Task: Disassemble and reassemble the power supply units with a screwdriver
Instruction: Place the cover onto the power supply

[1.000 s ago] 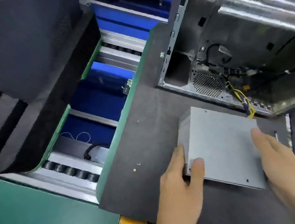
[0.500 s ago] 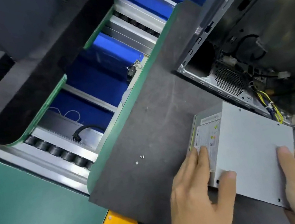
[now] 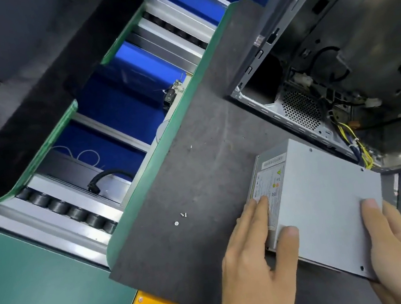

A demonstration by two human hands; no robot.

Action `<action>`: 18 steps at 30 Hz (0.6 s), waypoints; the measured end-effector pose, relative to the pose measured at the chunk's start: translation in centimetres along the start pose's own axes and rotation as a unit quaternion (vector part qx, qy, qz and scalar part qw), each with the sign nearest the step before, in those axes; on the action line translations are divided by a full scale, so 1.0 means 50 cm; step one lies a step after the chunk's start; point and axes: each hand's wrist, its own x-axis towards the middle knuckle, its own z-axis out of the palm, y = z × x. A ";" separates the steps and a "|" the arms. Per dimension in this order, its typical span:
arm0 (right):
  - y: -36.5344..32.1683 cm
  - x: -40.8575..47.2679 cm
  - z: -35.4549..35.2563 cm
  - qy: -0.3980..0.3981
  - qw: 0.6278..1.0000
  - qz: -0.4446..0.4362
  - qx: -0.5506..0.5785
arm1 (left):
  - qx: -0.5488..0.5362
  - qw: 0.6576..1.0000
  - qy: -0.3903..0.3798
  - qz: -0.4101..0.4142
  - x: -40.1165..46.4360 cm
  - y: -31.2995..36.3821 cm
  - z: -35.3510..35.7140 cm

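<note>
Now 2 hands (image 3: 255, 255) hold smooth, boxy grey metal power supply (image 3: 325, 201).

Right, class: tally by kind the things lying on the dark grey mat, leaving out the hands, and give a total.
Power supply unit: 1
Computer case: 1
Loose screws: 2, one lying beside the other
Total: 4
A further pale speck higher up the mat is too small to tell.
</note>
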 end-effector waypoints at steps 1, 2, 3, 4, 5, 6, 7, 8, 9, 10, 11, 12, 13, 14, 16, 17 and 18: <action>0.002 0.000 0.001 -0.003 1.000 -0.001 -0.004 | -0.002 1.000 -0.004 -0.003 0.000 -0.001 -0.001; 0.006 0.001 0.001 -0.003 1.000 -0.001 -0.004 | -0.005 1.000 -0.008 -0.003 0.001 -0.002 -0.001; 0.009 0.001 0.003 -0.003 1.000 0.000 -0.001 | -0.005 1.000 -0.012 -0.001 0.002 -0.004 -0.001; 0.013 0.002 0.004 -0.003 1.000 0.001 0.002 | -0.006 1.000 -0.018 0.001 0.003 -0.005 -0.002; 0.015 0.003 0.004 -0.005 1.000 -0.001 0.002 | -0.005 1.000 -0.024 0.002 0.004 -0.006 -0.002; 0.016 0.004 0.004 -0.009 1.000 -0.002 0.001 | -0.006 1.000 -0.030 0.001 0.004 -0.006 -0.003; 0.017 0.005 0.004 -0.010 1.000 -0.002 0.002 | -0.009 0.999 -0.034 0.000 0.005 -0.006 -0.004; 0.018 0.006 0.003 -0.010 1.000 0.001 0.007 | -0.013 0.999 -0.038 -0.002 0.006 -0.007 -0.006; 0.019 0.007 0.003 -0.012 1.000 0.006 0.015 | -0.016 0.999 -0.041 -0.005 0.008 -0.007 -0.009; 0.020 0.008 0.003 -0.019 0.999 0.011 0.023 | -0.021 0.999 -0.045 -0.010 0.009 -0.009 -0.014; 0.023 0.008 0.003 -0.025 0.999 0.013 0.023 | -0.029 0.998 -0.050 -0.016 0.010 -0.011 -0.018; 0.026 0.007 0.004 -0.028 0.999 0.013 0.021 | -0.031 0.998 -0.058 -0.019 0.011 -0.014 -0.023; 0.027 0.005 0.004 -0.028 0.999 0.015 0.020 | -0.023 0.997 -0.067 -0.013 0.011 -0.015 -0.026; 0.030 0.004 0.004 -0.027 0.999 0.017 0.023 | -0.009 0.997 -0.076 -0.006 0.010 -0.016 -0.030; 0.033 0.003 0.002 -0.035 0.998 0.022 0.045 | 0.001 0.996 -0.086 -0.008 0.014 -0.015 -0.036; 0.032 0.002 0.000 -0.041 0.997 0.026 0.056 | -0.003 0.996 -0.090 -0.015 0.016 -0.015 -0.038; 0.032 0.003 -0.003 -0.048 0.996 0.026 0.064 | -0.007 0.996 -0.092 -0.019 0.018 -0.015 -0.041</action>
